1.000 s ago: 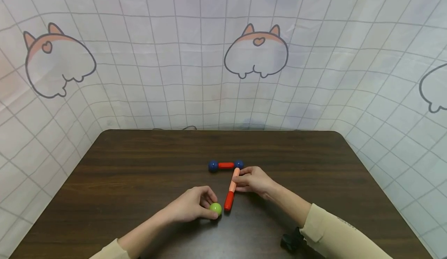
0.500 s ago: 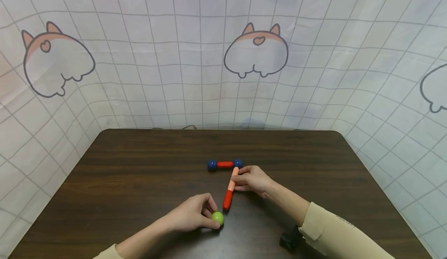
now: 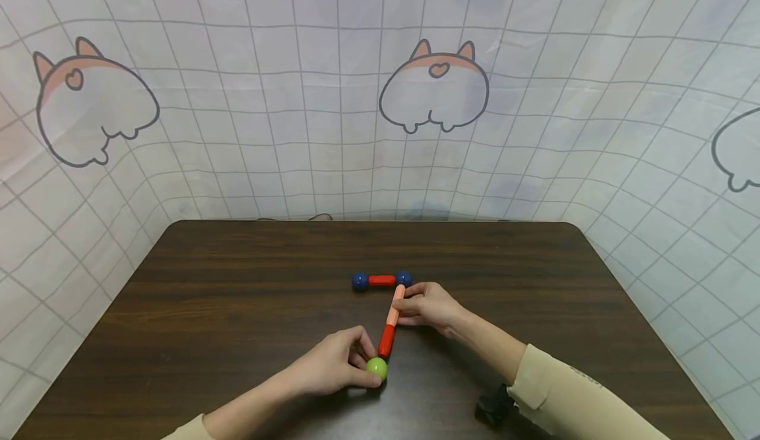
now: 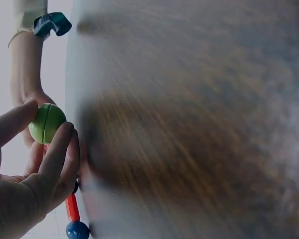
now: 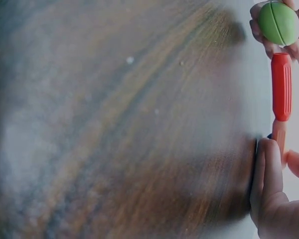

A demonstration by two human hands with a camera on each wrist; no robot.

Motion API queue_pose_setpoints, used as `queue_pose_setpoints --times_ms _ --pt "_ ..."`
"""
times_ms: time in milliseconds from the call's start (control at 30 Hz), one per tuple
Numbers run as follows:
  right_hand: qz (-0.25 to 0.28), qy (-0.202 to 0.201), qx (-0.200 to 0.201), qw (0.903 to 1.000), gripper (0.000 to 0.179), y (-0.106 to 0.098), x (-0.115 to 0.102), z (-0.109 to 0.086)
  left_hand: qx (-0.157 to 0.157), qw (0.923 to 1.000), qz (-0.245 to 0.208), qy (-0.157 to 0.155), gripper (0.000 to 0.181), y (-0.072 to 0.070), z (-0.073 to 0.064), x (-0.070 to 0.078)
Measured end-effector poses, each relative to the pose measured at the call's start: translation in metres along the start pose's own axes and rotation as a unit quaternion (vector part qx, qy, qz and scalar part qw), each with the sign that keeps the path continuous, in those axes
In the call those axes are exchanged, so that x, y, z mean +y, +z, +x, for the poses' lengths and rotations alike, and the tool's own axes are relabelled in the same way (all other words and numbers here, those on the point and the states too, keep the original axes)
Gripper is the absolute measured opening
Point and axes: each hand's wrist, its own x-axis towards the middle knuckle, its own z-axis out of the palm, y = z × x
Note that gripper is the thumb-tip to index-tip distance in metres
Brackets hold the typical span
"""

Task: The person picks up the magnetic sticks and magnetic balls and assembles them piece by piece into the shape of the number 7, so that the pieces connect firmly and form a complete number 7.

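Observation:
My left hand (image 3: 335,363) pinches a green ball (image 3: 377,369) between thumb and fingers, right at the near end of a red stick (image 3: 386,341). That red stick lines up end to end with an orange stick (image 3: 396,305), which my right hand (image 3: 432,309) pinches from the right side. At the orange stick's far end sits a blue ball (image 3: 404,279), joined by a short red rod (image 3: 382,280) to another blue ball (image 3: 359,281). In the right wrist view, a small gap shows between the green ball (image 5: 278,23) and the ribbed red stick (image 5: 281,87).
Everything lies on a dark wood-grain table (image 3: 237,262). A black object (image 3: 494,406) is at the right forearm's cuff. A white gridded curtain (image 3: 285,97) with cartoon animals hangs behind the table and along its sides.
My left hand has carried the green ball a little nearer to me and to the right, to the red stick's near end. The right hand keeps its hold on the orange stick.

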Motion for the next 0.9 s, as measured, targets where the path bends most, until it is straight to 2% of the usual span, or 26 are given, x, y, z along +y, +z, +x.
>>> queue_pose_setpoints --times_ms 400,633,900 --pt "-0.003 -0.002 -0.006 1.0 0.045 0.0 -0.001 -0.0013 0.01 0.9999 0.008 -0.003 0.033 -0.0005 0.0064 -0.004" --pt "0.001 -0.001 -0.009 1.0 0.045 -0.0003 -0.002 -0.0023 0.01 0.9998 0.002 0.019 0.032 0.0005 0.0049 0.0013" --pt "-0.022 0.011 -0.022 0.9994 0.042 -0.0065 0.0004 -0.0076 0.009 0.9992 0.022 0.033 0.031 0.0002 0.0047 0.001"
